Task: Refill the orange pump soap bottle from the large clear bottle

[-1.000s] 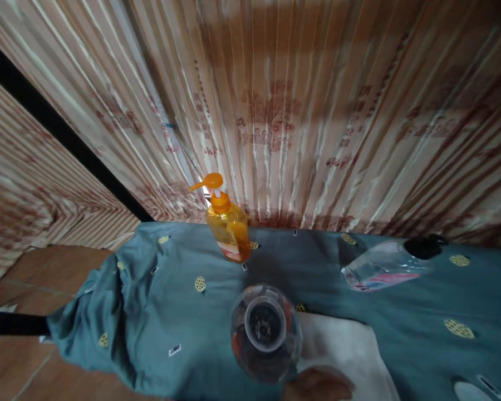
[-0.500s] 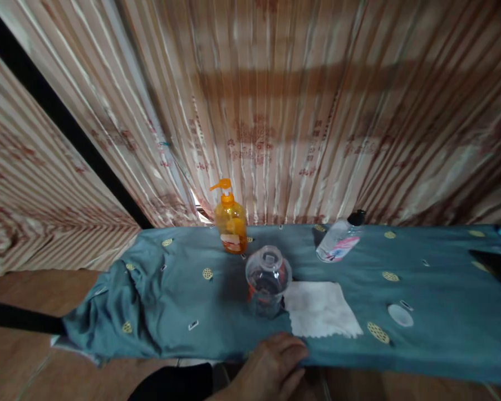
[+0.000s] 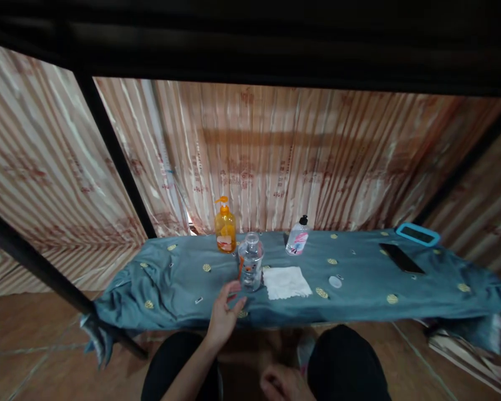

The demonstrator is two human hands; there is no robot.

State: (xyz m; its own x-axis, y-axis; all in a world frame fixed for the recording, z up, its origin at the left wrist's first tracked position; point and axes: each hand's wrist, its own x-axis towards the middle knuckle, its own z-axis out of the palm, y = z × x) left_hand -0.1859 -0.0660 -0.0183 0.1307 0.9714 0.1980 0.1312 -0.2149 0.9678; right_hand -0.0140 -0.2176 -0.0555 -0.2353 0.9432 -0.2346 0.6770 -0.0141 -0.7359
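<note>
My left hand (image 3: 225, 313) reaches over the front edge of the cloth-covered surface, fingers apart and holding nothing. Just beyond its fingertips stands a clear plastic container (image 3: 251, 264) with a narrow neck and orange print; the fingers look apart from it. Low between the knees, my right hand (image 3: 286, 383) is dim and blurred, its fingers curled in, with nothing visible in them. A white cloth (image 3: 286, 282) lies flat to the right of the container. Behind it to the left stands an orange pump bottle (image 3: 226, 231). A clear bottle with a black cap (image 3: 298, 238) stands upright behind the cloth.
A small round translucent disc (image 3: 335, 282) lies right of the cloth. Further right are a black phone (image 3: 401, 258) and a blue-framed object (image 3: 418, 234). The teal sheet (image 3: 363, 303) covers the surface. Dark posts (image 3: 117, 153) and an overhead beam (image 3: 275, 61) frame it, with a curtain behind.
The view has tilted up and widened, bringing in the overhead beam, both knees and my right hand. My left hand has moved from below the cloth to the container's left, fingers spreading.
</note>
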